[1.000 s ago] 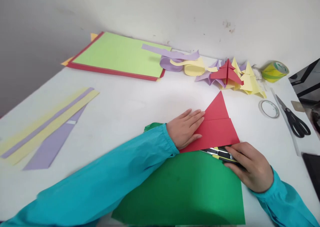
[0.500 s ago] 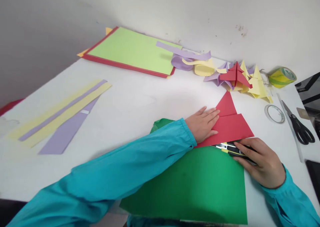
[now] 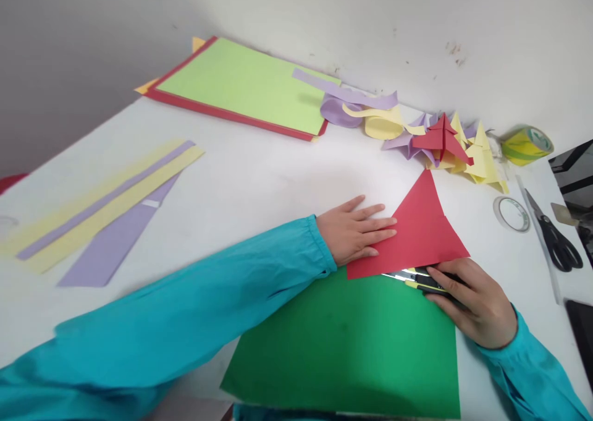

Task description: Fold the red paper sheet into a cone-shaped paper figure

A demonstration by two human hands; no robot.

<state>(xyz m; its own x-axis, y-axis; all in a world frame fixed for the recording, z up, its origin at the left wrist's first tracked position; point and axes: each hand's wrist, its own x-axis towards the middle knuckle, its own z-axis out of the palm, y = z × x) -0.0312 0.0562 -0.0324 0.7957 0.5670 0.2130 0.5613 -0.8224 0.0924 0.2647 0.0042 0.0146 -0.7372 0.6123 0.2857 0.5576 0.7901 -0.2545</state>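
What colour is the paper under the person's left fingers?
Plain red: the paper under the left hand shows best in the head view.

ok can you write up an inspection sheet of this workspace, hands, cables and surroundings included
Surface: white table, faint marks at its left edge.
Job's things: red paper, partly over green paper; yellow-and-black cutter at its near edge, tip hard to make out.
Clutter: loose strips at left; light green sheet, curled strips and folded paper shapes along the back; yellow-green roll, clear tape roll and scissors at right.
Left grip: fingers spread, fingertips on the red paper's left side.
Right grip: closed around the cutter.
Cables: nothing seen.
Surroundings: pale wall behind, with smudges.
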